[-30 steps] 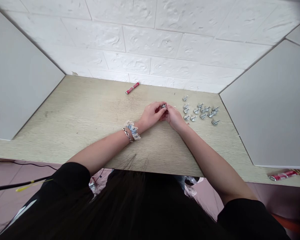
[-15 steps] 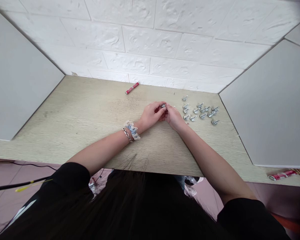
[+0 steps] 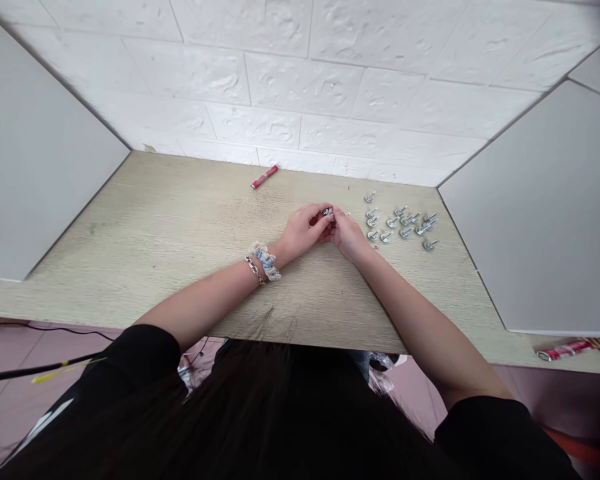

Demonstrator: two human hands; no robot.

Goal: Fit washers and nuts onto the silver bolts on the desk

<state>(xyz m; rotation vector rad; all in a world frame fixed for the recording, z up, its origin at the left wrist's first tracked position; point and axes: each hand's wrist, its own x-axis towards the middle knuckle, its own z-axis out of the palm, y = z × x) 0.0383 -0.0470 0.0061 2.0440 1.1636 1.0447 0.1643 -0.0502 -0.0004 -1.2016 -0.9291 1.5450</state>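
Note:
My left hand and my right hand meet over the middle of the table. Between their fingertips shows a small shiny metal bolt, mostly covered by the fingers. Left thumb and forefinger curl around it, and the right fingers pinch at its right side. To the right of my right hand stand several silver bolts with wide washer-like heads, shanks pointing up at a tilt. One bolt sits apart, nearer the wall.
A red tube lies near the white brick wall. Grey panels border the table at the left and right. Another red cylinder rests at the front right edge.
The fingers and the metal bolt between them have shifted very slightly. Everything else stays where it was.

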